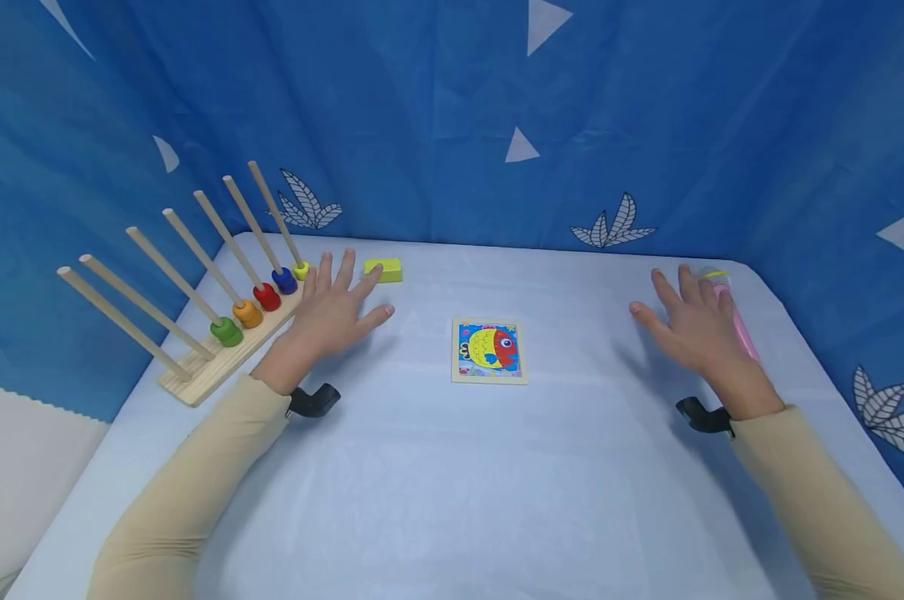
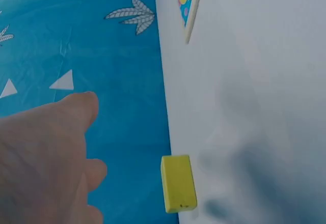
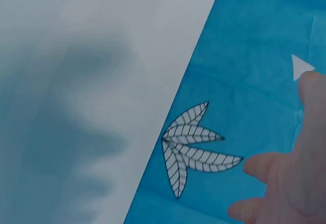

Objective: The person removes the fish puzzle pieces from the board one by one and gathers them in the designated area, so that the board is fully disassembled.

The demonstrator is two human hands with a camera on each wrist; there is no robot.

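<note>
My left hand (image 1: 330,317) hovers palm down with fingers spread, holding nothing. It is between a wooden peg rack (image 1: 219,367) and a yellow block (image 1: 383,270); the block also shows in the left wrist view (image 2: 178,184). Coloured beads, among them a green one (image 1: 227,332) and a red one (image 1: 267,297), sit at the foot of several pegs. At the right, my right hand (image 1: 695,329) is likewise spread above the table, partly covering a pink object (image 1: 744,337) whose kind I cannot tell. A square fish picture puzzle (image 1: 489,351) lies between the hands.
A white cloth covers the table (image 1: 496,500). Behind it and at both sides hangs a blue curtain (image 1: 452,125) with white triangles and leaf prints. Each wrist wears a black camera mount, such as the left one (image 1: 314,401).
</note>
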